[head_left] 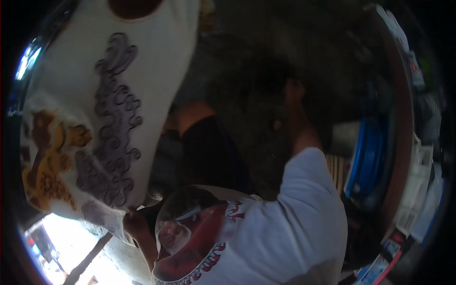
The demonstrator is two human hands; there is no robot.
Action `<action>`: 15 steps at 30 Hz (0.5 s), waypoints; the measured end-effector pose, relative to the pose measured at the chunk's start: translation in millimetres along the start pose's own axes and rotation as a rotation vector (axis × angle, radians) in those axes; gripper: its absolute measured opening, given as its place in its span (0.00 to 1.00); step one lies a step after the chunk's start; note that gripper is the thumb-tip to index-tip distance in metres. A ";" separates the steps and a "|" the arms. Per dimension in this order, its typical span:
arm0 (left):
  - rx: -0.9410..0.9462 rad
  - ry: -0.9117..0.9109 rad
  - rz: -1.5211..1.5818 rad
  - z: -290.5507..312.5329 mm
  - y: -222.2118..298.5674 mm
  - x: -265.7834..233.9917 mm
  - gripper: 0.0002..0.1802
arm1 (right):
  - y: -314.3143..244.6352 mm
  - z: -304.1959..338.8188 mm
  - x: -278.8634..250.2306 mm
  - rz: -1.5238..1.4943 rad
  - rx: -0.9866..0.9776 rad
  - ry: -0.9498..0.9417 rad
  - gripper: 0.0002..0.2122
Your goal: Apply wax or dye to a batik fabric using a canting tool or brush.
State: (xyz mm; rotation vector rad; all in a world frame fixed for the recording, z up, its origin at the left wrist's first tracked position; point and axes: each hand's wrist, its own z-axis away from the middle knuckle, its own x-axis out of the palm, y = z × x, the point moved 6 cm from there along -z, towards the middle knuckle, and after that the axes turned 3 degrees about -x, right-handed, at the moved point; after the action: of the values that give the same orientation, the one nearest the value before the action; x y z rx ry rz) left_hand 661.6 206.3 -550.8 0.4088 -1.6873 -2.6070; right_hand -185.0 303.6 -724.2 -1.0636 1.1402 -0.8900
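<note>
A large white cloth point(156, 71) hangs on the left, patterned with purple-grey scrolls outlined in dark lines and with orange-brown motifs lower down. At its lower edge my left hand point(136, 224) is closed, its fingers gripping the cloth's border. My right arm stretches forward into deep shade. There my right hand point(295, 89) looks curled, beside a very dark patch; whatever it holds is lost in the darkness. My bare knee point(194, 114) shows between the cloth and the right arm, below the shaded area.
To the right stands a blue plastic tub point(365, 156), tilted on its side, beside a striped slatted piece point(335, 171). A brown edge point(403, 118) curves along the far right, with papers and packets point(418, 185) beyond it. Bright daylight enters at lower left, crossed by a wooden pole point(88, 259).
</note>
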 end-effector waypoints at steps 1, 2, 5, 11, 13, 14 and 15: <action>-0.238 0.033 0.577 -2.8 -3.1 14.5 0.21 | -2.3 -5.9 -12.7 -0.035 -0.001 0.030 0.10; -0.334 0.127 0.805 -5.1 -2.4 17.2 0.23 | -2.2 -9.4 -17.9 -0.082 -0.004 0.038 0.09; -0.390 0.305 0.966 -8.6 2.9 8.5 0.29 | -7.8 -4.0 -4.0 -0.028 0.108 0.020 0.11; -0.200 0.038 0.501 -33.6 -3.9 -32.8 0.34 | 20.3 -3.3 25.7 0.211 0.249 -0.034 0.14; -0.213 0.013 0.472 -35.8 -9.2 -23.0 0.33 | 41.0 -24.1 8.9 0.321 0.192 0.006 0.14; -0.212 0.010 0.446 -35.3 -12.1 -17.4 0.32 | 46.1 -37.1 3.2 0.423 0.137 0.022 0.14; -0.204 0.030 0.454 -35.1 -15.2 -22.6 0.32 | 51.1 -39.5 7.6 0.418 0.129 0.001 0.14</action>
State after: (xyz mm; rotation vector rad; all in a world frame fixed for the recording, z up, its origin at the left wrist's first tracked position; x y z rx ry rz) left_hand 693.2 184.6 -573.2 0.0479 -1.2968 -2.3822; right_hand -221.0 302.7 -778.4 -0.6836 1.2310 -0.6214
